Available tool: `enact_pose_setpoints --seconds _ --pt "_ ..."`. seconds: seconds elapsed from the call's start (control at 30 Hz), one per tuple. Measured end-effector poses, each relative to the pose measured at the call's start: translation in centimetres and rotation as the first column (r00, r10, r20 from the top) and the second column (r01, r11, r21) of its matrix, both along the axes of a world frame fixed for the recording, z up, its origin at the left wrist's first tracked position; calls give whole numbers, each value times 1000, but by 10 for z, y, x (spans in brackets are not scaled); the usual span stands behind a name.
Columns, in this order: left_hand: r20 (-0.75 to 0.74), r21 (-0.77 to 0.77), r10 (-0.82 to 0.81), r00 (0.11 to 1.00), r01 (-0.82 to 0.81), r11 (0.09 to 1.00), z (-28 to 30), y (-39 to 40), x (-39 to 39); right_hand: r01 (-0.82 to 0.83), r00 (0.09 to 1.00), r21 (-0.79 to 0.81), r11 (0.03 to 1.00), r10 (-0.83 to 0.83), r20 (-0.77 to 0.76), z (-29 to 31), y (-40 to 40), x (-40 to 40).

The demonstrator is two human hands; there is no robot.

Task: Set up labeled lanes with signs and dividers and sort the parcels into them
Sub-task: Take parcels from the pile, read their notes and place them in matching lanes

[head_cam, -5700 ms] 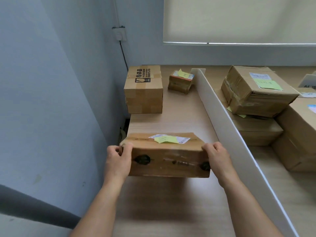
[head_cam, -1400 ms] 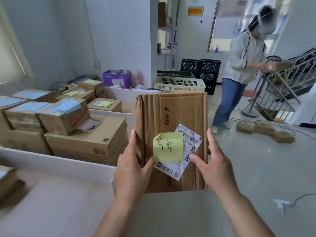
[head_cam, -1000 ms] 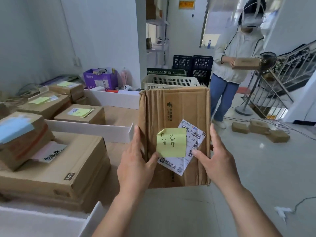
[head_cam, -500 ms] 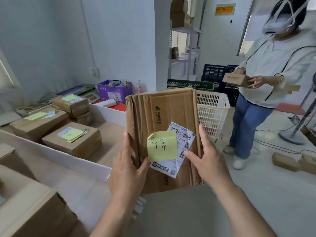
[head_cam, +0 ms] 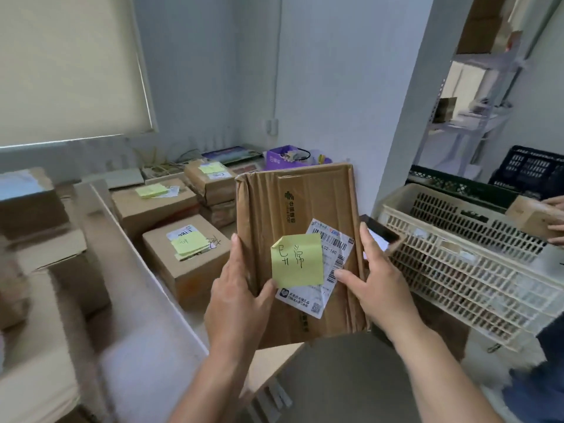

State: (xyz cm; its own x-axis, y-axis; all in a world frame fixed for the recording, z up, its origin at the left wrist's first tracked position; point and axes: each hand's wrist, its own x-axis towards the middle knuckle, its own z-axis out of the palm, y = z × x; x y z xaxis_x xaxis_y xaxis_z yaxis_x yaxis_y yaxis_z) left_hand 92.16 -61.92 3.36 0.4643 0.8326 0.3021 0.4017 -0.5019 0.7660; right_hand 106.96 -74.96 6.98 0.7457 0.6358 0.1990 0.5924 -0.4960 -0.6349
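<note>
I hold a flat brown cardboard parcel (head_cam: 308, 209) upright in front of me, above the table's right end. A yellow sticky note (head_cam: 296, 260) with handwriting and a white shipping label (head_cam: 328, 270) sit on its face. My left hand (head_cam: 239, 300) grips its left edge, thumb on the front. My right hand (head_cam: 377, 285) grips its right edge, thumb on the label. A white divider board (head_cam: 128, 254) stands on edge along the table. Right of it lie several parcels with yellow notes, the nearest (head_cam: 186, 254) just left of my parcel.
Larger boxes (head_cam: 33, 227) sit blurred left of the divider. A cream plastic crate (head_cam: 476, 264) stands at the right, dark crates (head_cam: 525, 169) behind it. Another person's hands (head_cam: 557, 221) hold a small box at the right edge. A purple box (head_cam: 287, 157) stands by the wall.
The view has swung left toward the table's right lane while both hands keep the same hold on the parcel. The other person has slid almost out of view at the right.
</note>
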Motion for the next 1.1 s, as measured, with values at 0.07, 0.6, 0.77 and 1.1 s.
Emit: enact_pose_setpoints --seconds 0.07,0.6,0.77,1.1 --pt "-21 -31 35 999 -35 999 -1 15 16 -39 999 -38 999 39 -15 1 20 22" --pt "-247 -284 238 939 -305 909 -45 65 110 -348 937 -340 874 326 -124 -45 125 153" --pt "-325 -371 280 903 -394 841 -48 76 138 -436 898 -397 808 417 -139 -58 153 186" --pt "-400 -477 322 858 -495 726 -65 95 166 -521 845 -462 718 508 -164 -88 192 212"
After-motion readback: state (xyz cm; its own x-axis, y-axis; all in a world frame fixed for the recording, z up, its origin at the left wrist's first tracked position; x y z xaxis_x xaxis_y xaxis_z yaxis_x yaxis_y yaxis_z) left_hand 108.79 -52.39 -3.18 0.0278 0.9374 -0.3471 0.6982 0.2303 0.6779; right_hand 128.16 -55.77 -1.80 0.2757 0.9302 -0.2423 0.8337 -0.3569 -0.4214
